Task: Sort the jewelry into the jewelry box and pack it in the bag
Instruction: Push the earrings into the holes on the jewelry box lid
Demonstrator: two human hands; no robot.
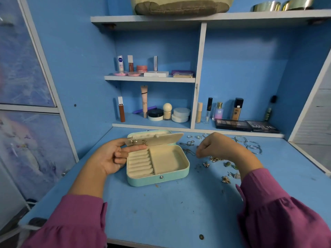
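A single head-worn wide-angle view looks forward and down from above the near edge of the desk [161, 212]. It sits close over both forearms and faces the shelves [150, 78] on the back wall, with straight edges bowing toward the frame's sides.

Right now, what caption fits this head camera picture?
Left hand holds the jewelry box's earring flap; right hand reaches toward loose jewelry.

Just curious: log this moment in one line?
left hand: holds cream earring flap | right hand: over table jewelry | mint jewelry box: open
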